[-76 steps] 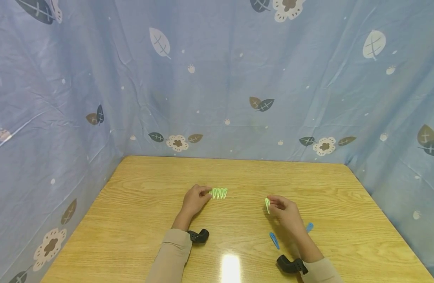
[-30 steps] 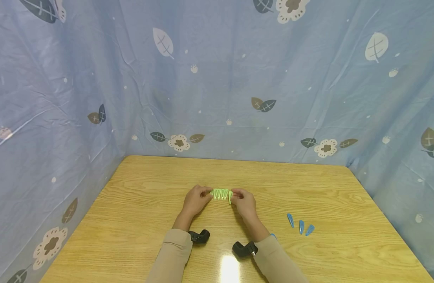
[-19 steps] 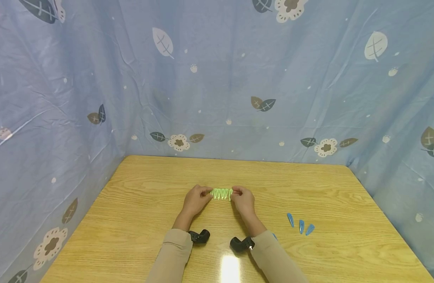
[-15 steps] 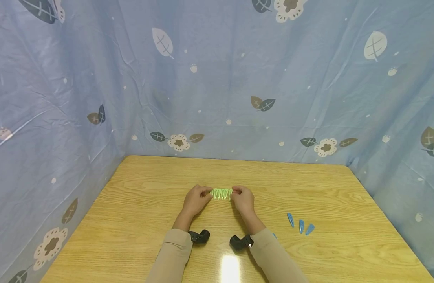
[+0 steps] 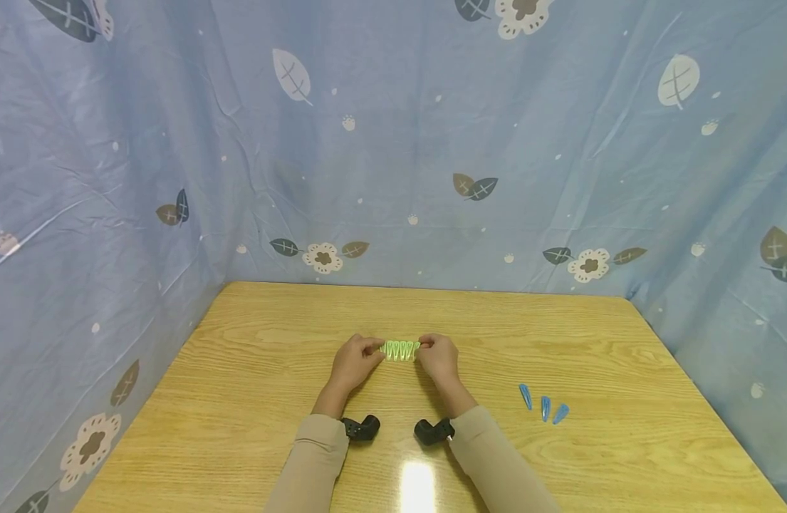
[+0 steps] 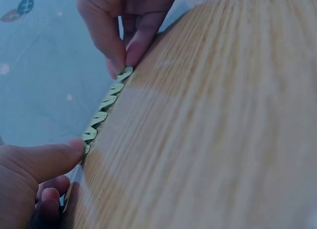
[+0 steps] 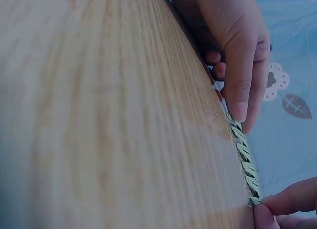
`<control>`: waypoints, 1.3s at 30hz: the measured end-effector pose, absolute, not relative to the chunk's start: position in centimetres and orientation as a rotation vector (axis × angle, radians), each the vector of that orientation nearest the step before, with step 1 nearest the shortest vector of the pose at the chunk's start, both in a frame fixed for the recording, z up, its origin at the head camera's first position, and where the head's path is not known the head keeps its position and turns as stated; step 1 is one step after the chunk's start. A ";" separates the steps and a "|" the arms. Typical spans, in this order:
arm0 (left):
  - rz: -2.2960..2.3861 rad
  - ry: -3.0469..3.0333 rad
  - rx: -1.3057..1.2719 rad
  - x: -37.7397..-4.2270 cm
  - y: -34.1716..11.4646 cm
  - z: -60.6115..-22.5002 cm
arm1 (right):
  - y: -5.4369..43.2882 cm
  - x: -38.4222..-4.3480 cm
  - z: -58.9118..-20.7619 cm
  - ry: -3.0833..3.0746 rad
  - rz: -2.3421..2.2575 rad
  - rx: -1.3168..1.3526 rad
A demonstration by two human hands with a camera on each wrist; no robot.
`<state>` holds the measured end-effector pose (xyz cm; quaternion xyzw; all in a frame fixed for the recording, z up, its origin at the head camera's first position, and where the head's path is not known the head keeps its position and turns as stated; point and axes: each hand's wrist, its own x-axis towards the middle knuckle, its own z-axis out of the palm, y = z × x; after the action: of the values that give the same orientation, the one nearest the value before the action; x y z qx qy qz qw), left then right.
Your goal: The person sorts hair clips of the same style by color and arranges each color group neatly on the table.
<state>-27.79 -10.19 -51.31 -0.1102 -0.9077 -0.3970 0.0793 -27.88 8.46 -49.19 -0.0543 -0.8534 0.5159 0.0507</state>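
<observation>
Several light-green snap hair clips (image 5: 399, 350) lie side by side in a short row on the wooden table. At the row's left end, my left hand (image 5: 355, 363) pinches the outermost clip (image 6: 87, 148) between thumb and index finger. Opposite it, my right hand (image 5: 441, 362) pinches the rightmost green clip (image 5: 417, 348), which sits close beside its neighbour. In the left wrist view this right-end clip (image 6: 126, 73) shows under the right fingertips. The clips at both ends are partly hidden by the fingers.
Three blue hair clips, a left one (image 5: 525, 396), a middle one (image 5: 545, 408) and a right one (image 5: 560, 413), lie to the right of my right forearm. A patterned blue curtain (image 5: 380, 157) hangs behind the wooden table (image 5: 271, 313).
My right hand has carried a green clip leftward to the row's right end and drawn it nearer the others. The left hand stays in place. A blue clip seen earlier is now hidden by the right arm.
</observation>
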 end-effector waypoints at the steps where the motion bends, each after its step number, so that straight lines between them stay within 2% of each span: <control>1: -1.187 -2.716 -0.330 -27.8 -10.2 -51.3 | 8.4 -27.9 -49.2 -2.603 1.558 -0.163; 11: -1.179 -2.720 -0.335 -27.7 -10.2 -51.2 | 8.3 -27.9 -49.1 -2.624 1.519 -0.166; 29: -1.279 -2.662 -0.294 -27.9 -10.2 -51.4 | 8.9 -26.6 -48.7 -2.546 1.725 -0.192; 39: -1.566 -2.442 -0.237 -27.4 -10.0 -51.3 | 9.6 -25.9 -48.6 -2.555 1.829 -0.028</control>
<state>-27.44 -10.02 -51.30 -0.0809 -0.8333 -0.5345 0.1152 -25.93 9.55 -48.63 -0.0090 -0.8131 0.5820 -0.0003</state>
